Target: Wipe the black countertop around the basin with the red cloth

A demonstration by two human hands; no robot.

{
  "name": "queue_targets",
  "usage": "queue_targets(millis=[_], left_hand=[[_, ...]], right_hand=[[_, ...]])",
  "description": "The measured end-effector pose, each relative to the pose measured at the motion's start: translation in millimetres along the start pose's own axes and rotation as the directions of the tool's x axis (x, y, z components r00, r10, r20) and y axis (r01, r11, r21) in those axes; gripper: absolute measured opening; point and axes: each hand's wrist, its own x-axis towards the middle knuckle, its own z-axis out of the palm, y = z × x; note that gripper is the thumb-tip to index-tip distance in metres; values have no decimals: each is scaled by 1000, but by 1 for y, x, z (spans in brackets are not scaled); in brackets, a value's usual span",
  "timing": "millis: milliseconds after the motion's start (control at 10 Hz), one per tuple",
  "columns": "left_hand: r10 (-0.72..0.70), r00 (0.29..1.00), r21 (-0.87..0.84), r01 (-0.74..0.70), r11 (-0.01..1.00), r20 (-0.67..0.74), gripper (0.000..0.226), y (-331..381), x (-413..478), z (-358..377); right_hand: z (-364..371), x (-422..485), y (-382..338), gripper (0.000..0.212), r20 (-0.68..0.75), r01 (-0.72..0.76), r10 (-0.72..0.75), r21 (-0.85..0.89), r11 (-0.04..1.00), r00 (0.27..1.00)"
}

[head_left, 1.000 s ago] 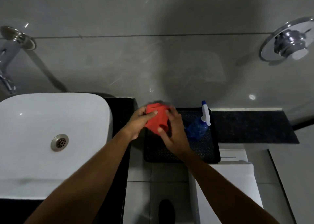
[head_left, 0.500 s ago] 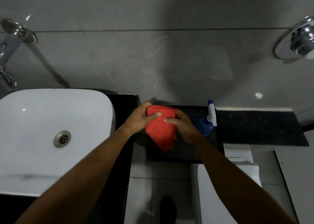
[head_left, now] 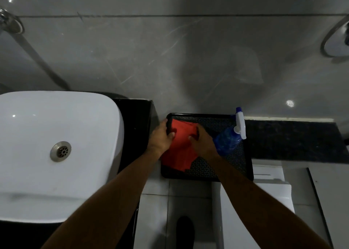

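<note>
Over black tray, red cloth pinched between both hands' closed fingers.

Dim, greyish pic w/ low contrast. Small glare spots on the tiled wall above the white basin, plus a big soft head-shaped shadow right of it. Wide-angle bending at the edges; hands slightly motion-blurred.

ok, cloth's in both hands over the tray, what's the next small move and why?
Probably carry the red cloth left onto the black countertop beside the basin. Both hands, left and right, hold it over the black tray, so no wiping has begun.
</note>
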Motion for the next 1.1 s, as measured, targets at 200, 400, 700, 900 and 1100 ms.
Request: queue_targets(millis=[200,400,700,900,1100], left_hand=[[73,959,544,-217,810,274,38,-39,-42,53],[116,951,639,-280,716,286,54,-48,-56,65],[290,929,822,-345,453,230,33,-41,-68,49],[219,944,719,-330,611,247,41,-41,-56,63],[232,932,796,-358,488,277,75,-19,-57,32]], right_hand=[[20,-11,31,59,216,237,-125,-636,734,968],[31,-8,47,77,391,357,-25,-810,466,920],[23,-10,42,74,275,107,133,-709,697,952],[17,-5,42,57,332,150,105,-656,740,937],[14,-16,12,77,223,243,-113,-732,636,968]])
